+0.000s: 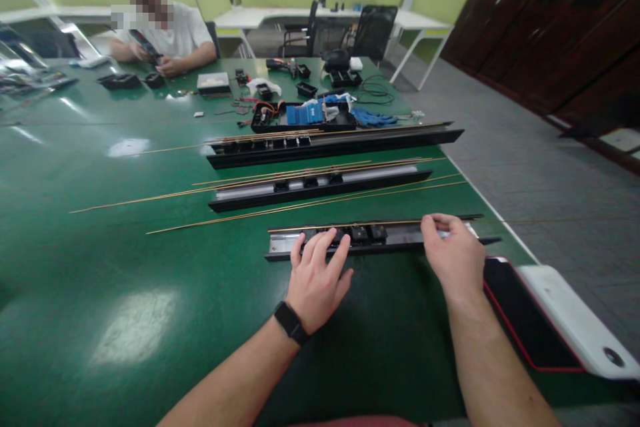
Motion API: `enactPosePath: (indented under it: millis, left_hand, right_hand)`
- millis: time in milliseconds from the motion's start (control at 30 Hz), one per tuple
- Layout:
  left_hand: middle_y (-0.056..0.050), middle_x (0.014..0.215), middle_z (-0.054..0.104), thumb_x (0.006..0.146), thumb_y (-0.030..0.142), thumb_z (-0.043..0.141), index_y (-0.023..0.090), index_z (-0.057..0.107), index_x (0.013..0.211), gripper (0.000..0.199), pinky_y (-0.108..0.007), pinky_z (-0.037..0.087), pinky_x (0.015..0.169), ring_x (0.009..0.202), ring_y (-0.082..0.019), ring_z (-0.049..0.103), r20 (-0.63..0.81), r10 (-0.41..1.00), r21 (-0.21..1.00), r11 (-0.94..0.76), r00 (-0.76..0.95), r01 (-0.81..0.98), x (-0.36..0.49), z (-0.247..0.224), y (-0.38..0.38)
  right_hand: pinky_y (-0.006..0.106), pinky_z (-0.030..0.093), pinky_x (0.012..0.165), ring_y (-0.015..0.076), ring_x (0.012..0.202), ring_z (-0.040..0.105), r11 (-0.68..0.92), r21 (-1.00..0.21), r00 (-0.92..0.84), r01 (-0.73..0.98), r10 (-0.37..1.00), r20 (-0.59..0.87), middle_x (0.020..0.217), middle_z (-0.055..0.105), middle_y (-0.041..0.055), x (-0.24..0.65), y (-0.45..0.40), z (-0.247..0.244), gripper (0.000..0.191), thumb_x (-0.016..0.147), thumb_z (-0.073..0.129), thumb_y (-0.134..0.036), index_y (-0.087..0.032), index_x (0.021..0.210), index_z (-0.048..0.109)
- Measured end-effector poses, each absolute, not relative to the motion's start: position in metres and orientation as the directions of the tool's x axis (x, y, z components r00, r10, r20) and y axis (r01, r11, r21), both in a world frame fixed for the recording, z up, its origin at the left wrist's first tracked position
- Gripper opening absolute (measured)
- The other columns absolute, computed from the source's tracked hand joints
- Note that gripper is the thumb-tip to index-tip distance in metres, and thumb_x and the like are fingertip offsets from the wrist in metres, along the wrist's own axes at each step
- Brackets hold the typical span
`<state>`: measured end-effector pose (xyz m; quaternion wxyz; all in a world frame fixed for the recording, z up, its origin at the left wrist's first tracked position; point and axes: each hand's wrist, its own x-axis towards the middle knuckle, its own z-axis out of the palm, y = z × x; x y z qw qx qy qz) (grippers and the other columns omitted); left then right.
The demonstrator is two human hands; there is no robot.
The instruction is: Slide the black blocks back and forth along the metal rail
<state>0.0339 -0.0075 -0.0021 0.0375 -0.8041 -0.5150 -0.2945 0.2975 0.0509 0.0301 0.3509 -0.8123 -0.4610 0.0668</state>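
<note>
A short black-edged metal channel (405,235) lies in front of me on the green table. Several small black blocks (369,233) sit inside it, some partly covered by my fingers. My left hand (320,273), with a dark band on the wrist, rests over the channel's left part, its fingers spread at the blocks. At the right end my right hand (454,253) is closed, thumb and forefinger pinched on a thin gold rod (395,222) that runs along the channel's far edge. The exact pinch point is partly hidden.
Beyond lie two longer channels, a middle one (320,190) and a far one (340,147), with loose gold rods (300,203) around them. A black tray (275,121) and blue gloves (373,117) are further back. Two phone-like devices (530,313) lie right. A person (170,40) sits across.
</note>
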Motion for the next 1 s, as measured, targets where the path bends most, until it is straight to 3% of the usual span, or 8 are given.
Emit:
enactPosePath:
  millis: [233, 600, 1000]
  left_hand:
    - [-0.015, 0.149, 0.06, 0.094, 0.034, 0.069, 0.024, 0.056, 0.149, 0.057, -0.06, 0.028, 0.127, 0.138, -0.031, 0.055, 0.518, 0.795, 0.245, -0.491, 0.315, 0.836, 0.0329, 0.0005, -0.0052]
    - [-0.015, 0.148, 0.06, 0.094, 0.034, 0.07, 0.023, 0.056, 0.149, 0.058, -0.063, 0.027, 0.129, 0.136, -0.031, 0.055, 0.515, 0.791, 0.234, -0.502, 0.332, 0.833, 0.0318, 0.0009, -0.0046]
    - [-0.015, 0.147, 0.06, 0.094, 0.034, 0.069, 0.023, 0.056, 0.15, 0.058, -0.063, 0.028, 0.128, 0.136, -0.032, 0.055, 0.508, 0.793, 0.227, -0.499, 0.335, 0.836, 0.032, 0.0027, -0.0043]
  right_hand:
    - [0.041, 0.051, 0.089, 0.0284, 0.089, 0.07, -0.318, -0.642, 0.562, 0.698, 0.798, 0.217, 0.094, 0.078, 0.01, 0.2959, 0.051, 0.0317, 0.036, 0.086, 0.062, -0.052, -0.022, 0.099, 0.076]
    - [0.044, 0.051, 0.092, 0.031, 0.095, 0.071, -0.323, -0.618, 0.547, 0.717, 0.81, 0.211, 0.097, 0.079, 0.0108, 0.2988, 0.051, 0.029, 0.042, 0.086, 0.06, -0.055, -0.022, 0.106, 0.077]
    - [0.04, 0.051, 0.084, 0.0273, 0.085, 0.07, -0.283, -0.632, 0.528, 0.721, 0.816, 0.236, 0.093, 0.078, 0.0099, 0.2966, 0.0498, 0.0293, 0.039, 0.086, 0.063, -0.056, -0.022, 0.099, 0.078]
